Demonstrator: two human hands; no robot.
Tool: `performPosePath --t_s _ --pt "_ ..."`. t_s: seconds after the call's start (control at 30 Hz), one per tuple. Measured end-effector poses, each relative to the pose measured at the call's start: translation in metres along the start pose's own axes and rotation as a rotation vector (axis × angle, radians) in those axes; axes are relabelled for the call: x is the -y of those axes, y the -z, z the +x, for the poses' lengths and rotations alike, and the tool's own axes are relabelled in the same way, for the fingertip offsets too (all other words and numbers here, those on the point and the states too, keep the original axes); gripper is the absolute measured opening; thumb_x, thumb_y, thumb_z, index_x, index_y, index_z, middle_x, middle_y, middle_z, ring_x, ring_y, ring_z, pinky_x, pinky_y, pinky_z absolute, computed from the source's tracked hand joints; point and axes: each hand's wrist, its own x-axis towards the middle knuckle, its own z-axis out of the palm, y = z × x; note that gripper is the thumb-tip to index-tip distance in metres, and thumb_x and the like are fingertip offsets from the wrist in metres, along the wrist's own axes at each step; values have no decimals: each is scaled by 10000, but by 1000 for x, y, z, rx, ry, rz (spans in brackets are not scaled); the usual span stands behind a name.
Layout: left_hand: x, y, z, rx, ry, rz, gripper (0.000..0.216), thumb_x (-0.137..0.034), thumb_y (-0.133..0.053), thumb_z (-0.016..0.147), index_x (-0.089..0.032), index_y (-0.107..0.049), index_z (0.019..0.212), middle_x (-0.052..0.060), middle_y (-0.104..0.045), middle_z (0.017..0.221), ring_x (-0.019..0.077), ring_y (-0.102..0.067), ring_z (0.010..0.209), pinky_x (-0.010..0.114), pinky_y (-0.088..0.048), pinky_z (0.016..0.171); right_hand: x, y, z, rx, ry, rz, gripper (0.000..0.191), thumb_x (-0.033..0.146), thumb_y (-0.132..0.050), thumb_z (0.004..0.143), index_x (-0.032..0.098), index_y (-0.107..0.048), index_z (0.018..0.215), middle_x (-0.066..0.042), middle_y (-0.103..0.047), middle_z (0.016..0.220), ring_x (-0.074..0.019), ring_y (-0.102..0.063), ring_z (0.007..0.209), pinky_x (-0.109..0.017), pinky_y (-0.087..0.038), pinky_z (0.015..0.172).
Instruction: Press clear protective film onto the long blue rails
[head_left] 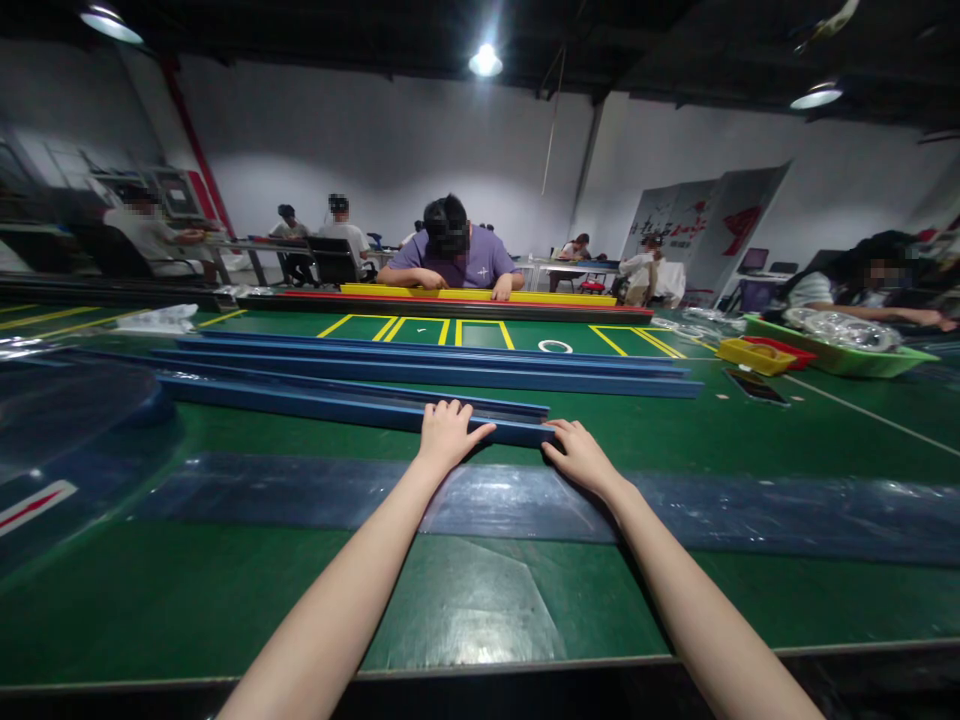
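Observation:
A long blue U-shaped channel [360, 411] lies slantwise on the green table, its right end near the middle of the view. My left hand [447, 436] grips its near wall close to that end, fingers over the top edge and thumb pointing right. At the very end of the channel, my right hand [579, 455] has its fingers and thumb closed round the corner. Just behind lie more blue channels [525, 374], side by side. In front of my hands, a wide strip of clear plastic film [495, 500] stretches across the table.
A large film roll [67, 430] stands at left. Across the table [300, 610], a person in purple [484, 258] handles a yellow channel [540, 297]. A white ring [555, 347], a phone [756, 387], a yellow tray [754, 357] and a green basket [892, 362] are farther off.

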Motion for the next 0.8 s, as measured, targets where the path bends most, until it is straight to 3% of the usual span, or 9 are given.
performPosePath --t_s 0.53,0.8 --pt "0 1 -1 -70 -69 -70 410 -560 -411 830 -185 -560 907 94 -588 960 247 -496 943 366 -294 826 1 1 -1 -8 3 -4 327 268 -423 836 168 -592 1097 -87 -569 1170 -203 -482 1037 -336 -368 897" --pt "-1 1 0 -53 -80 -75 334 -501 -466 831 -177 -549 845 64 -602 899 219 -508 893 326 -308 752 1 1 -1 -4 6 -9 334 267 -416 839 156 -587 1103 -87 -571 1167 -203 -487 1023 -331 -372 892"
